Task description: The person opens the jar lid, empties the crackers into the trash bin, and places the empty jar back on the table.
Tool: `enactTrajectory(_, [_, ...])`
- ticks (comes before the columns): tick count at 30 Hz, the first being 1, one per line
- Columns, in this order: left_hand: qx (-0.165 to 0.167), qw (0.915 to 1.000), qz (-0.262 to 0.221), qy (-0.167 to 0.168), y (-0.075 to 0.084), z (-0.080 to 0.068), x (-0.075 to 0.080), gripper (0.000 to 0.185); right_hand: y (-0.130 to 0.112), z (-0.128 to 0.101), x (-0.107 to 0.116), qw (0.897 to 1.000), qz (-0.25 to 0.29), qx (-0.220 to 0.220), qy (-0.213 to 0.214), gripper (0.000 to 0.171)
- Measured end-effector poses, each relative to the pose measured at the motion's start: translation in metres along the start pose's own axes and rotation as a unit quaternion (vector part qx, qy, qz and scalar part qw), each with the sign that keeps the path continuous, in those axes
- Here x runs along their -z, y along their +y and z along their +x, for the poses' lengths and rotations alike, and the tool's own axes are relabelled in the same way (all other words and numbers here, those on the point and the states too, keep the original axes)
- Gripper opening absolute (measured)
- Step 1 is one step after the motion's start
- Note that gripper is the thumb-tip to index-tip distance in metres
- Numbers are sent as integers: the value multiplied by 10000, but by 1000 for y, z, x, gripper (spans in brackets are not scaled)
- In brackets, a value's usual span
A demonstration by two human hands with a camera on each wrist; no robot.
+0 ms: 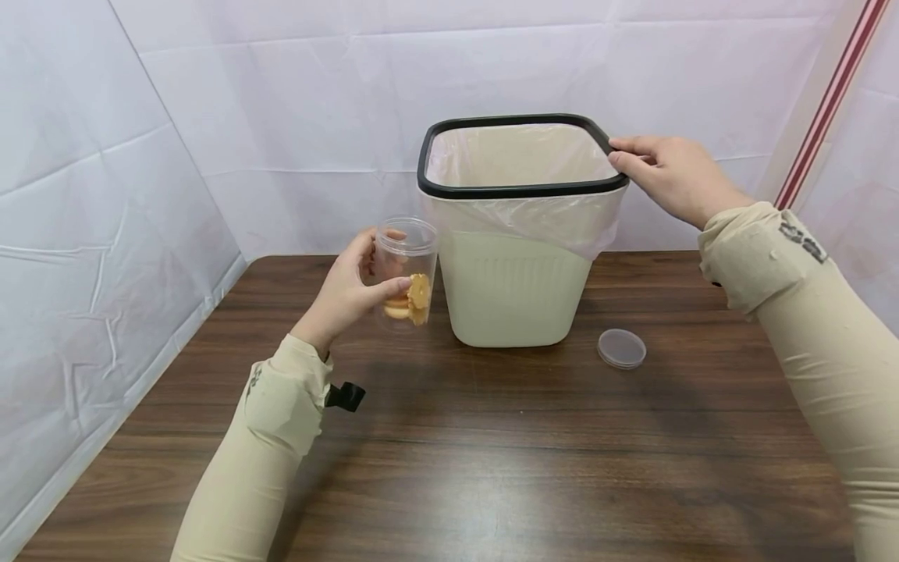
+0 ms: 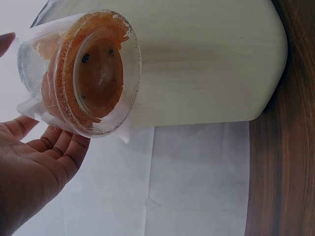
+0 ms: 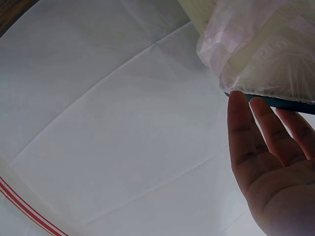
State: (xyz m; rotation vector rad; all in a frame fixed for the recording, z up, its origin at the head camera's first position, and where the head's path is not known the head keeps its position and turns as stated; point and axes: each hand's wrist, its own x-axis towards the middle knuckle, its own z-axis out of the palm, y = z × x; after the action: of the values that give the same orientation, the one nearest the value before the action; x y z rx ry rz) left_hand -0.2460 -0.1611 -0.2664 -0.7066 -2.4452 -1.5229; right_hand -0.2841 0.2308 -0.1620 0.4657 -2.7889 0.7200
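Nearest to me is the dark wood tabletop (image 1: 492, 453), with my two beige sleeves coming in from either side. A small black clip (image 1: 346, 396) sits at my left cuff. Just beyond, my left hand (image 1: 347, 293) is raised above the tabletop, its fingers and thumb wrapped round a clear plastic jar (image 1: 406, 269), which stands open-topped with orange-yellow pieces (image 1: 410, 300) in its lower part. My left wrist view looks up at the jar's base (image 2: 98, 73), where orange residue coats the inside. Off to the right a round translucent lid (image 1: 621, 348) lies flat on the tabletop, well apart from the jar and near the bin's foot. Further back stands a cream waste bin (image 1: 516, 289), just beside the jar, lined with a thin pinkish bag (image 1: 562, 222) held under a black rim (image 1: 492, 190). My right hand (image 1: 670, 179) rests on that rim's far right corner, fingers fairly straight, fingertips (image 3: 238, 105) touching its edge. White sheeting (image 1: 281, 117) closes the scene behind.
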Motion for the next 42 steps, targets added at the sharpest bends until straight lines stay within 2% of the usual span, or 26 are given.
enactTrajectory(26, [-9,9999,141,14,2,5,19,56,-5,4,-4,10000,-22,62,-50,56])
enactTrajectory(34, [33,9998,181,111,2,7,25,55,-8,5,-6,9999,-31,74,-60,56])
enactTrajectory(42, [-28,9990,280,349,4,10,32,55,-9,6,-8,10000,14,64,-66,56])
